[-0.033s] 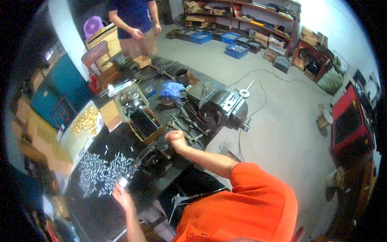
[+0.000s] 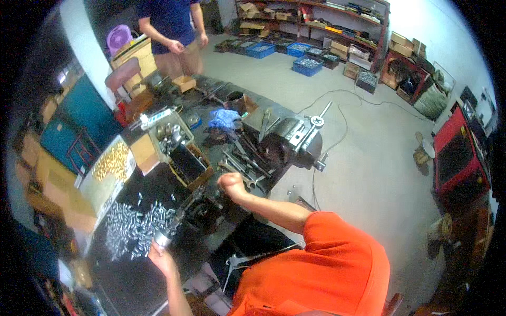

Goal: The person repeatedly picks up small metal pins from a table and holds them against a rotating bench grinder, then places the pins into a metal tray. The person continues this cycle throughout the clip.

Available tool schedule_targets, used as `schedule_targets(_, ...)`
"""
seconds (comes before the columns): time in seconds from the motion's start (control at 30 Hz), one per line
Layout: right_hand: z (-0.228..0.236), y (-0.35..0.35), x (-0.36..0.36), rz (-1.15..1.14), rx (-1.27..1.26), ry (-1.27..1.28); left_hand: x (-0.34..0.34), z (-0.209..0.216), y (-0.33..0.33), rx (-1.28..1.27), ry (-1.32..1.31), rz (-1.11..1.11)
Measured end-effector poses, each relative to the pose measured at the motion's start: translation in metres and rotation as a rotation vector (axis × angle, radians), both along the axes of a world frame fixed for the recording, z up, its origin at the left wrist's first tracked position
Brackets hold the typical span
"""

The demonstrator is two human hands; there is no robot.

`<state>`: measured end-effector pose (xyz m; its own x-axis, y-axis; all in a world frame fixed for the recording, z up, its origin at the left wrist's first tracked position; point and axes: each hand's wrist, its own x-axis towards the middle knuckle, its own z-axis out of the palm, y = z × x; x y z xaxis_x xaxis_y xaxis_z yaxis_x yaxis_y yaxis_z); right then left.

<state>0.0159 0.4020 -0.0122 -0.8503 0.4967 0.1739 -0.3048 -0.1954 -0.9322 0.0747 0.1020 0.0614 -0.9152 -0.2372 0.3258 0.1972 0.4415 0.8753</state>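
My left hand (image 2: 161,256) is closed round the near end of a shiny silver metal cylinder (image 2: 162,239). The cylinder sits beside a heap of small silver metal tubes (image 2: 132,226) on the dark bench, close to the end of a dark bench fixture (image 2: 203,210). My right hand (image 2: 231,183) is a fist above the far side of that fixture. Whatever lies inside the fist is hidden. Several wrenches (image 2: 250,174) lie just beyond it.
A bench vise (image 2: 295,137) stands at the bench's right edge. Beyond the heap are brass-coloured pieces (image 2: 112,163) on a sheet, an open box (image 2: 208,174) and a blue cloth (image 2: 224,120). Another person (image 2: 171,31) stands at the far end. Blue crates (image 2: 307,66) rest on the floor.
The view has shifted very slightly. Both hands keep the same hold and place.
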Motion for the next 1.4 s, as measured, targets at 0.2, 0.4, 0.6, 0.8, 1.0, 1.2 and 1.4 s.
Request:
schedule_targets(0.2,0.032,0.009,0.050,0.185,-0.253,-0.137,-0.002,-0.013,-0.007,-0.033,0.055,0.012)
schedule_targets(0.4,0.002,-0.004,0.005,0.046,-0.031,-0.121,0.010,0.004,0.004,0.129,-0.080,0.013)
schedule_targets(0.6,0.045,-0.006,-0.069,-0.123,0.398,0.271,0.003,0.017,0.003,0.251,-0.170,-0.032)
schedule_targets(0.8,0.120,-0.001,0.010,0.241,-0.156,0.016,0.004,0.005,-0.013,0.464,-0.280,-0.073)
schedule_targets(1.0,0.091,-0.004,-0.044,0.140,0.006,0.065,0.009,0.015,-0.007,0.243,-0.218,-0.100)
schedule_targets(1.2,-0.012,0.001,-0.026,-0.069,0.155,0.024,-0.001,-0.004,0.002,0.133,-0.029,-0.057)
schedule_targets(1.4,0.040,0.007,0.054,0.224,-0.184,-0.138,0.011,0.006,-0.007,0.048,-0.105,-0.051)
